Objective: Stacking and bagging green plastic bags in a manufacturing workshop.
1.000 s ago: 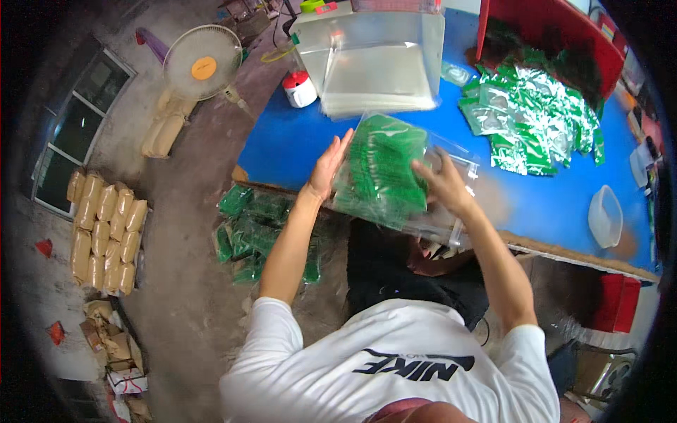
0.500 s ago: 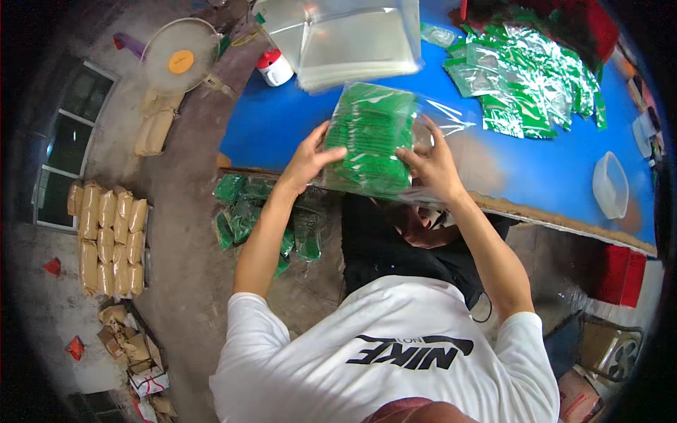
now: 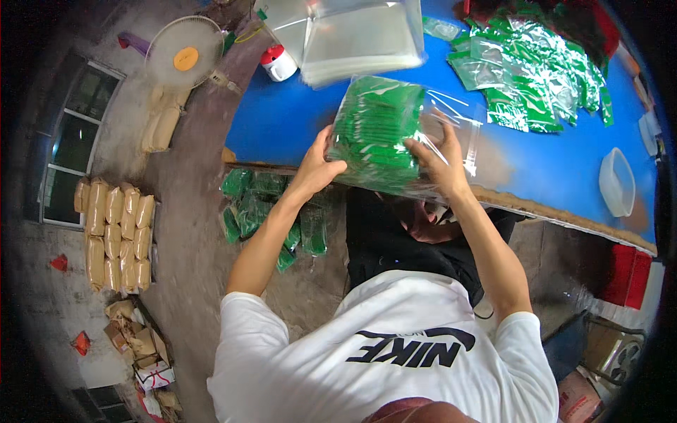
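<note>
Above the near edge of a blue table [image 3: 282,120], a person in a white T-shirt grips a clear plastic bag [image 3: 398,137] packed with green sachets, seen from the head camera. Both hands are clamped on the bag: the left hand [image 3: 317,168] presses flat against its left side, while the right hand [image 3: 441,163] holds its right side with the fingers [image 3: 423,149] spread over the front. The bag sits between the two hands, lifted slightly off the table and tilted, its loose clear mouth sticking out to the right past the right hand.

By the look of it, the step in hand is squaring up the filled bag; the next move would seem to call for a firm two-sided hold so the stacked sachets do not slide toward the open end.

Beyond the bag, further onto the table, lies a stack of empty clear bags [image 3: 352,42], with a small white pot with a red lid [image 3: 278,63] to its left. To the right of the bag, loose green sachets [image 3: 536,77] are heaped on the table, and a clear plastic tub [image 3: 617,182] stands near the table's right end. Below the table's edge, left of the bag, more green packs [image 3: 261,211] lie on the floor. Further left stand a white floor fan [image 3: 185,60] and rows of tan parcels [image 3: 116,233].
</note>
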### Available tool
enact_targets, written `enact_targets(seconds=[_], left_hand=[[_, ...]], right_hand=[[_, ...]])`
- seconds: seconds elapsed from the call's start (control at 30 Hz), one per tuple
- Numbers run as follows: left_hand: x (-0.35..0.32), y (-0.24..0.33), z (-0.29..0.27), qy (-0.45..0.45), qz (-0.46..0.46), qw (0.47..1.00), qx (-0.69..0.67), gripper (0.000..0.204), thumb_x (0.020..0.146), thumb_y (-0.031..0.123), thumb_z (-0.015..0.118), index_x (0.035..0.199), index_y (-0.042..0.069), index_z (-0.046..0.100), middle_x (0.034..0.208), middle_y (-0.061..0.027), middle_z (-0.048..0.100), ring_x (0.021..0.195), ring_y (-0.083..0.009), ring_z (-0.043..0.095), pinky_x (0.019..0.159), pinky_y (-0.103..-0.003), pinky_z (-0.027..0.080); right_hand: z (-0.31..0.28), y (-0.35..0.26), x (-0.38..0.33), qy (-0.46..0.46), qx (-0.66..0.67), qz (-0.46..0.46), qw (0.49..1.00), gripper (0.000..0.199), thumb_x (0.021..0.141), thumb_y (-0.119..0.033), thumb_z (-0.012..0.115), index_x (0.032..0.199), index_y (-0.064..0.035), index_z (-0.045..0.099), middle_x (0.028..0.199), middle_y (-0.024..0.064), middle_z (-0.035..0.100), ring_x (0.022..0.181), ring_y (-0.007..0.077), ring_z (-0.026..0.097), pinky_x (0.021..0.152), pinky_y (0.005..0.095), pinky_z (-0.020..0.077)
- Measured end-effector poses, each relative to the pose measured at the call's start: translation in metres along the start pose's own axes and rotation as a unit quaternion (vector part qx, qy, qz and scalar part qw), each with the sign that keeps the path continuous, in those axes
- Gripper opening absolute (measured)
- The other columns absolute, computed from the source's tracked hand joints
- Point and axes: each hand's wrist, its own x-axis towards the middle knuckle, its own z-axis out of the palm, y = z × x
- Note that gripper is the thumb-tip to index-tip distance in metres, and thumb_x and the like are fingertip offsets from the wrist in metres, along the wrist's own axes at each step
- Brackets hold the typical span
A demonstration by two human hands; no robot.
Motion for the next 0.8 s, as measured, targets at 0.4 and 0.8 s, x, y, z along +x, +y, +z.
enact_targets(seconds=[0.4, 0.8], left_hand=[[0.009, -0.007, 0.014, -0.080, 0.049, 0.995, -0.034, 0.064, 0.093, 0.026, 0.058, 0.146, -0.002, 0.036, 0.143, -0.0114, 0.047, 0.134, -0.0206, 0.041, 0.113, -0.034, 0.027], [0.043, -0.023, -0.007, 0.033, -0.027, 0.986, -0.163, 0.071, 0.085, 0.020, 0.065, 0.145, -0.003, 0.037, 0.144, -0.0207, 0.046, 0.134, -0.0260, 0.044, 0.112, -0.035, 0.032]], right_hand=[[-0.007, 0.010, 0.008, 0.134, -0.096, -0.123, 0.979, 0.073, 0.085, -0.010, 0.076, 0.143, -0.0017, 0.034, 0.090, 0.0153, 0.070, 0.072, 0.0118, 0.059, 0.063, 0.0264, 0.0484], [-0.017, 0.009, 0.003, 0.073, 0.073, 0.023, 0.994, 0.065, 0.091, -0.020, 0.070, 0.141, 0.0013, 0.036, 0.103, 0.0175, 0.069, 0.084, 0.0183, 0.066, 0.070, 0.0293, 0.0533]])
